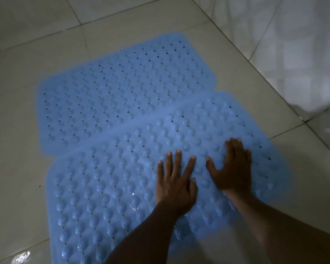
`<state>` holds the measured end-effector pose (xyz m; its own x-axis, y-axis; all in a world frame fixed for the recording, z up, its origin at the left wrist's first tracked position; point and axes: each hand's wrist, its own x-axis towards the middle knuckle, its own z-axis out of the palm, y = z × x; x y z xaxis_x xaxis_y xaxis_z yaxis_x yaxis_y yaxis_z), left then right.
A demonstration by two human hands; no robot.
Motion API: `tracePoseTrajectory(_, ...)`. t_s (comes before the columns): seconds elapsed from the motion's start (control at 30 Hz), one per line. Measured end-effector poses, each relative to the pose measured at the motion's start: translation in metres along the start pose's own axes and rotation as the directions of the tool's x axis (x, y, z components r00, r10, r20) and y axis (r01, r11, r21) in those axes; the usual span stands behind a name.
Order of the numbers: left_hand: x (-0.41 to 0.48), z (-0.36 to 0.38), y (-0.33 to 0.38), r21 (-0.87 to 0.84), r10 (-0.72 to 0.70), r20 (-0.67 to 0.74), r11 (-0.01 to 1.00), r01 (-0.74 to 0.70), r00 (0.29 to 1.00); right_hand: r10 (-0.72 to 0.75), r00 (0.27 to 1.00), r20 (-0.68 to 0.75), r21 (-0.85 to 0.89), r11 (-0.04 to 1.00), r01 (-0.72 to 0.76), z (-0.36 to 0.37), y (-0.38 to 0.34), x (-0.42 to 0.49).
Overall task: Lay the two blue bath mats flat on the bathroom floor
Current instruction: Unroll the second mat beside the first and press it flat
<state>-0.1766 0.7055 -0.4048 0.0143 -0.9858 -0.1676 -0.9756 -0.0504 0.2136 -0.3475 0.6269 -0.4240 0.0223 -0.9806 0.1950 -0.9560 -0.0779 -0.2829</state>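
Pressing near blue bath mat (122,187) flat on tiled floor (17,140), its far edge overlapping far blue bath mat (112,88) | left hand (174,185), right hand (233,168): palms down, fingers spread, gripping nothing | advice: sweep outward toward edges so suction cups seat.

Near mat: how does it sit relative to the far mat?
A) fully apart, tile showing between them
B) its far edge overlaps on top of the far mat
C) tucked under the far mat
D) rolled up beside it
B: the near mat, with both hands (left, right) pressed flat on it, has its far edge lying over the near edge of the far mat.
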Motion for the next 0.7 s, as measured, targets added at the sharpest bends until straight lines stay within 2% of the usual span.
tracePoseTrajectory(0.13, 0.003, -0.015, 0.005, 0.023, -0.028, 0.094, 0.999, 0.026, 0.995, -0.050, 0.997, 0.065, -0.053, 0.997, 0.054, -0.007, 0.006, 0.003)
tracePoseTrajectory(0.27, 0.012, -0.039, 0.014, 0.010, -0.057, 0.167, 0.998, 0.056, 0.984, -0.093, 0.969, 0.229, -0.089, 0.989, 0.116, -0.025, 0.014, 0.009)
tracePoseTrajectory(0.33, 0.015, -0.048, 0.016, 0.009, -0.078, 0.204, 0.997, 0.078, 0.976, -0.067, 0.932, 0.356, -0.109, 0.988, 0.113, -0.037, 0.013, 0.015)
tracePoseTrajectory(0.43, 0.025, -0.065, 0.019, 0.024, -0.094, 0.273, 0.996, 0.091, 0.957, 0.001, 0.839, 0.544, -0.140, 0.986, 0.090, -0.052, 0.010, 0.028)
tracePoseTrajectory(0.5, 0.033, -0.074, 0.020, 0.008, -0.094, 0.346, 0.995, 0.097, 0.933, 0.037, 0.801, 0.598, -0.150, 0.986, 0.067, -0.054, 0.008, 0.029)
tracePoseTrajectory(0.53, 0.032, -0.074, 0.018, 0.003, -0.082, 0.384, 0.996, 0.088, 0.920, 0.051, 0.800, 0.597, -0.153, 0.987, 0.050, -0.053, 0.007, 0.025)
tracePoseTrajectory(0.6, 0.014, -0.066, 0.007, 0.007, -0.039, 0.418, 0.999, 0.040, 0.908, 0.058, 0.851, 0.523, -0.159, 0.987, 0.031, -0.048, 0.003, -0.001)
tracePoseTrajectory(0.7, -0.039, -0.043, -0.021, 0.017, -0.001, 0.322, 1.000, -0.005, 0.947, 0.008, 0.932, 0.361, -0.117, 0.992, 0.037, -0.037, -0.016, -0.059)
